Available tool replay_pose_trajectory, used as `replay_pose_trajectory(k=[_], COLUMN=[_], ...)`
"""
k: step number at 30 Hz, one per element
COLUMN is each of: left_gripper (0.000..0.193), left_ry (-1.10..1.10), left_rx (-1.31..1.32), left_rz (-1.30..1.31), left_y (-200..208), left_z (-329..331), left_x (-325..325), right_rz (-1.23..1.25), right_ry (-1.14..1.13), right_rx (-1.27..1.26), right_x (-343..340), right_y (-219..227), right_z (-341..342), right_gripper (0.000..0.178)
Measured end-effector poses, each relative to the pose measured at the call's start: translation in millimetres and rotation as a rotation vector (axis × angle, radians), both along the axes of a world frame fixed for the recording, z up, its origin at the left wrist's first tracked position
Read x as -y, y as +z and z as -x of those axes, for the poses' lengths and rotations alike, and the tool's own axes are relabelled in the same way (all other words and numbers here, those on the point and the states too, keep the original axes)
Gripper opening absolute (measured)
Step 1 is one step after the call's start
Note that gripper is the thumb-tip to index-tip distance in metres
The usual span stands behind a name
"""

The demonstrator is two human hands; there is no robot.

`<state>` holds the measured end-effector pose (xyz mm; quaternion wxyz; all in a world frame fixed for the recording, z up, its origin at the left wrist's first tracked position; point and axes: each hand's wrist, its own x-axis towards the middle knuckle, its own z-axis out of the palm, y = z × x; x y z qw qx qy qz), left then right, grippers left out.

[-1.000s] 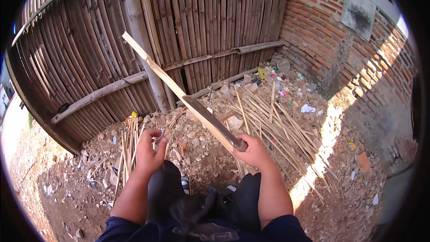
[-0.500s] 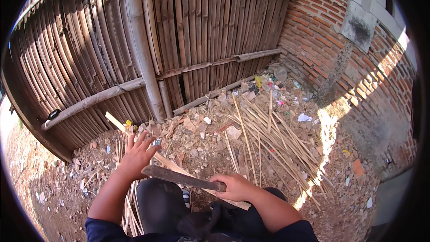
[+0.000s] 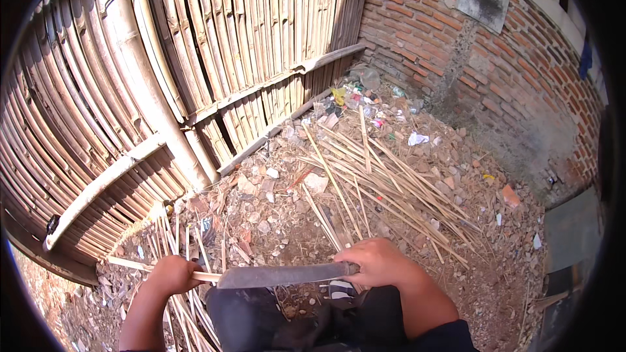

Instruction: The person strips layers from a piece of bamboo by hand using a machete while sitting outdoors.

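Observation:
My right hand (image 3: 376, 261) is closed around the handle of a machete (image 3: 283, 276). Its broad dark blade points left, level across my lap. In my left hand (image 3: 172, 275), the fingers are wrapped round a pale bamboo strip (image 3: 129, 263). One end of the strip sticks out to the left, and the other reaches the machete's tip, where the blade hides the rest. Whether the edge touches the strip I cannot tell. Several loose bamboo strips (image 3: 187, 319) lie on the ground below and beside my left hand.
A heap of bamboo strips (image 3: 385, 186) lies ahead on rubble-strewn ground (image 3: 274, 221). A bamboo wall (image 3: 254, 26) with a thick post (image 3: 143, 78) stands on the left, a brick wall (image 3: 417, 19) on the right. Litter (image 3: 365, 101) gathers in the far corner.
My left hand has gone from spread fingers to a grip on the bamboo strip, and sits lower and further left. The machete has levelled out and moved right. The view has shifted right.

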<state>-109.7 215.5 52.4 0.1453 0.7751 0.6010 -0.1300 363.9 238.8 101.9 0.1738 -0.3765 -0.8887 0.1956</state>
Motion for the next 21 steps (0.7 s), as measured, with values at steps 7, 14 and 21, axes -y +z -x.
replay_pose_trajectory(k=[7,14,21], left_gripper=[0.042,0.034,0.02], left_ry=[0.301,0.452,0.392], left_rx=[0.235,0.538,0.58], left_rz=[-0.041,-0.085,-0.213], left_y=[17,-8,-10], left_z=[-21,-56,-75], left_x=[71,140,183], right_rz=[0.009,-0.066,-0.069], right_ry=[-0.711,-0.805,-0.641], right_rx=[-0.229,0.01,0.231], right_x=[4,12,25], right_y=[-7,-1,-15], right_z=[-61,-50,-26], right_gripper=[0.049,0.072,0.04])
